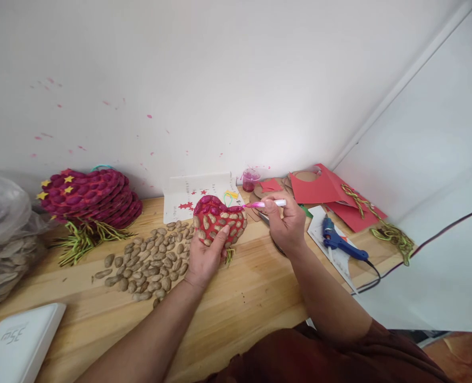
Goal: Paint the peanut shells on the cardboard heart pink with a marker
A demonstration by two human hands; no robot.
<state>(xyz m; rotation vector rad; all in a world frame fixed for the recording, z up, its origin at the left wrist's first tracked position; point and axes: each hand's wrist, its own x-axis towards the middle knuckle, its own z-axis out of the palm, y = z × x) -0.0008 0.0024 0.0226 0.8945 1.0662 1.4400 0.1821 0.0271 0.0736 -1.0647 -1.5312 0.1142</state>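
Red heart-shaped craft piece [218,219] studded with pale seeds sits propped on the light wooden tabletop [236,308], and we take it as our landmark. Our left hand [204,257] grips its lower edge, fingers curled up onto its face. Our right hand [286,223], just right of the heart, is closed around a white-handled brush [265,204] whose pink tip touches the heart's upper right. Loose seeds [148,266] lie left of it; a blue glue gun [339,242] lies well right.

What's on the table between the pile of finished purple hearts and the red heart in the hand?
Loose tan seeds lie scattered between the finished hearts and the red heart, seen in the head view.
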